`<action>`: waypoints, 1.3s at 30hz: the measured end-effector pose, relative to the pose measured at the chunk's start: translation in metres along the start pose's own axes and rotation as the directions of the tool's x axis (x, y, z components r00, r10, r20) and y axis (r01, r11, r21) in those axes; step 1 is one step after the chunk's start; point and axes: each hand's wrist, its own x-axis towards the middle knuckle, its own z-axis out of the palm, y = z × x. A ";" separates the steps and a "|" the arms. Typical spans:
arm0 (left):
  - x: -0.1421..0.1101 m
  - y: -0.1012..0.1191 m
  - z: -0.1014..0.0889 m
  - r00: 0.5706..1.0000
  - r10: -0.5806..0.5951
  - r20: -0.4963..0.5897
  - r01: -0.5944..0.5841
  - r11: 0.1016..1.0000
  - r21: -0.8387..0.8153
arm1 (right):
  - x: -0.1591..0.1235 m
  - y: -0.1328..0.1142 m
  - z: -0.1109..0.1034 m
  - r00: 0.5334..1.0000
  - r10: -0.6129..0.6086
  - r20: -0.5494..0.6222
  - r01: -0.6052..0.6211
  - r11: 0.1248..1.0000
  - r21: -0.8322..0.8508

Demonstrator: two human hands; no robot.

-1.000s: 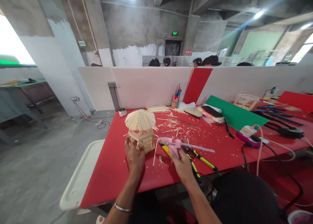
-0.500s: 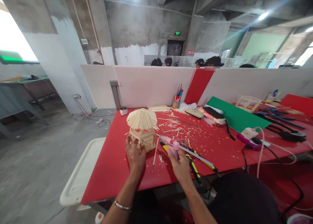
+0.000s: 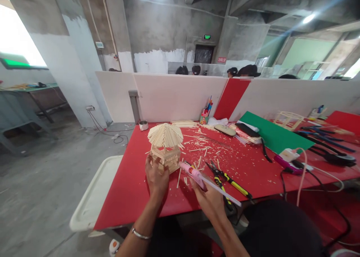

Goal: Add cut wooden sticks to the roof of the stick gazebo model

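The right hand's grip (image 3: pixel 209 195) is closed around the handle of a pink glue gun (image 3: pixel 195 174), a glue stick (image 3: pixel 225 193) jutting from its back toward the tabletop's (image 3: pixel 123 204) near edge. The gun's long axis slants away and leftward, its nozzle right beside the right wall of a stick house (image 3: pixel 165 141); whether they touch, I cannot tell. The house stands upright near the left edge, and the left hand (image 3: pixel 157 176), the nearer one, has its fingers curled against its lower near side. A loose stick (image 3: pixel 179 179) lies under the nozzle, beside the house; pliers (image 3: pixel 218 172) lie just right of the gun. Farther out, a pile of sticks (image 3: pixel 184 124) and a pen cup (image 3: pixel 204 119) line the far edge, with a tape roll (image 3: pixel 143 126) at the far left corner.
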 end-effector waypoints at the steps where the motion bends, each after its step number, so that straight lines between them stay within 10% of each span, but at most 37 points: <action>1: 0.000 0.001 0.000 1.000 -0.010 -0.004 0.010 1.000 -0.003 | 0.001 -0.003 -0.001 1.000 -0.001 -0.021 0.002 1.000 0.031; 14: -0.001 0.006 -0.006 1.000 0.012 0.001 -0.012 1.000 0.011 | 0.013 -0.021 0.018 0.999 0.039 0.033 -0.045 0.974 0.221; 27: -0.009 0.011 -0.021 0.999 -0.048 -0.009 0.040 0.919 -0.392 | 0.014 -0.035 -0.005 0.965 -0.061 -0.254 0.085 0.993 0.085; 39: -0.006 0.004 -0.013 0.984 0.175 0.018 -0.174 0.983 -0.052 | 0.028 -0.051 -0.013 0.951 -0.021 -0.310 0.041 0.998 0.057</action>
